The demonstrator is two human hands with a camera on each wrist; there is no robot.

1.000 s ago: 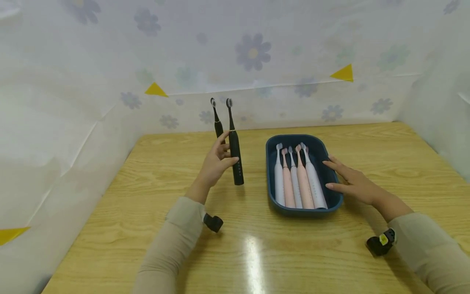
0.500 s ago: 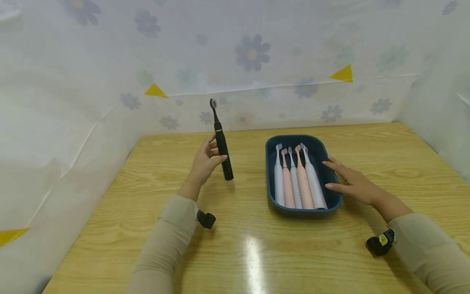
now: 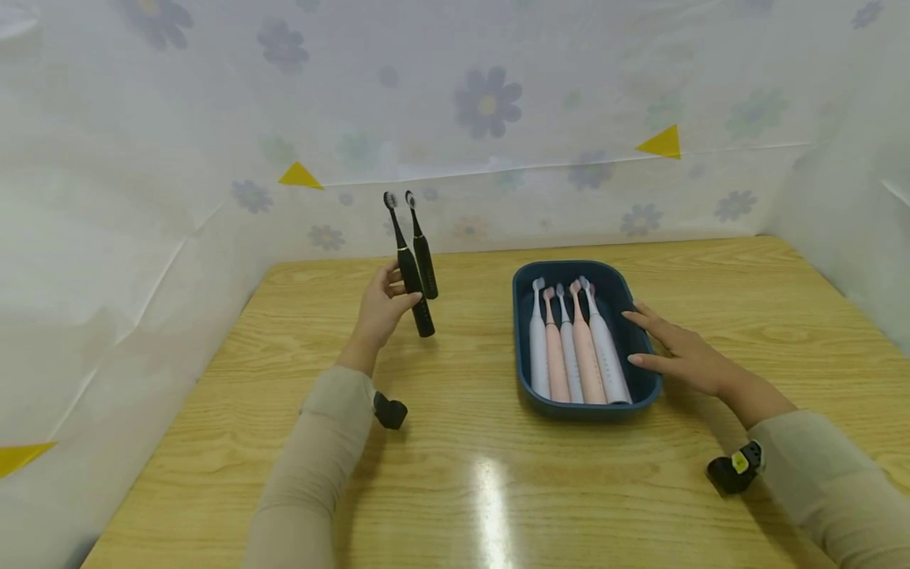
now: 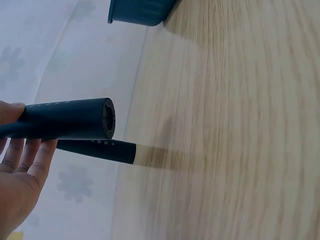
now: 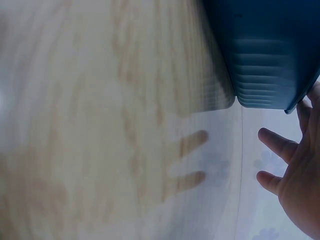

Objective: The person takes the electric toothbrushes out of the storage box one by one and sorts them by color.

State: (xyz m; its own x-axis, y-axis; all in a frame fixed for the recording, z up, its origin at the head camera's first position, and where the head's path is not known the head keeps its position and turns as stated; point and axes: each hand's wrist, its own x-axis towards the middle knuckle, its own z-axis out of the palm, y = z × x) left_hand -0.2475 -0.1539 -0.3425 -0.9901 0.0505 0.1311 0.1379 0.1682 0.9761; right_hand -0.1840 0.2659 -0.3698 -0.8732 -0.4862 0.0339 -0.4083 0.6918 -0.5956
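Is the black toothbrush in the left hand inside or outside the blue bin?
Outside: the left hand holds the toothbrush above the table, left of the bin.

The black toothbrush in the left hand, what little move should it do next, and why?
Maybe the left hand should gently lower its black toothbrush to the table. The left wrist view shows its bottom end off the wood, while another black toothbrush stands upright close behind it, so going down slowly might avoid a bump.
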